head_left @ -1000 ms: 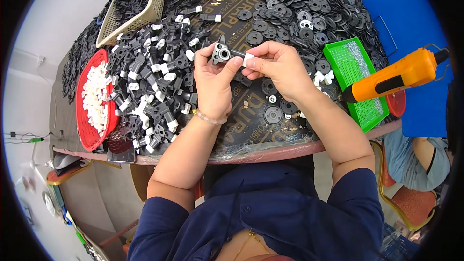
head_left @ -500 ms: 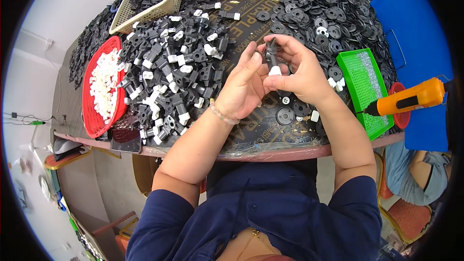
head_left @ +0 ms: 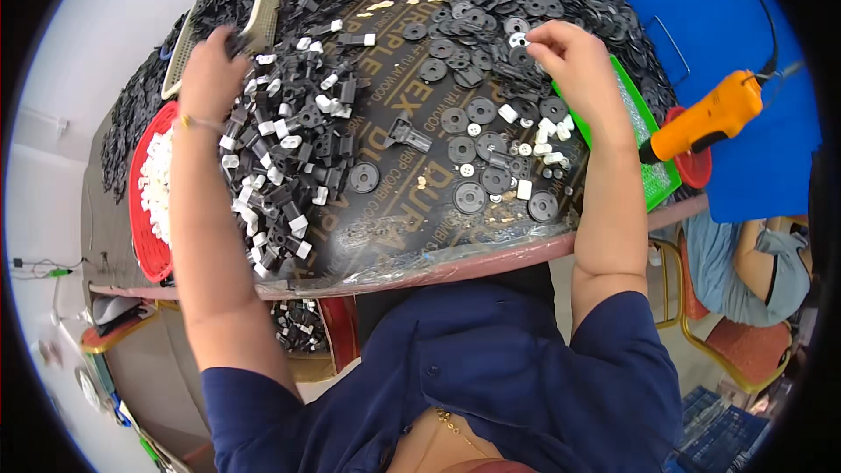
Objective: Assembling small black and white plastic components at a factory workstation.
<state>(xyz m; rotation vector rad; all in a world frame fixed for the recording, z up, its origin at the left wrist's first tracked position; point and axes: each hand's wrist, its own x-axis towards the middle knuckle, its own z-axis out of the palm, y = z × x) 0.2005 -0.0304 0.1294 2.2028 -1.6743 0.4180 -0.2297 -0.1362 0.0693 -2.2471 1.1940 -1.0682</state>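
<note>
My left hand (head_left: 213,74), blurred, is at the right side of the beige basket (head_left: 173,57), its fingers curled round a dark plastic part (head_left: 235,42). Below it spreads a heap of black plastic parts with white end caps (head_left: 285,127). Across the table, my right hand (head_left: 574,61) has thumb and fingertips closed at the rim of a black disc with a white hub (head_left: 519,38), by the disc pile. Between my arms a loose black fitting (head_left: 409,136) lies on the dark board, with a single black disc (head_left: 363,177) nearby.
A red basket of white pieces (head_left: 156,184) stands at left. On the right are a green tray of small metal pieces (head_left: 661,180), an orange power screwdriver (head_left: 710,118), a red bowl (head_left: 694,171) and a blue panel (head_left: 727,44). White caps (head_left: 552,136) lie near the green tray.
My hands have parted from the middle. The left went to the beige basket, the right to the disc pile. The black part with a white end is out of them. The view has shifted.
</note>
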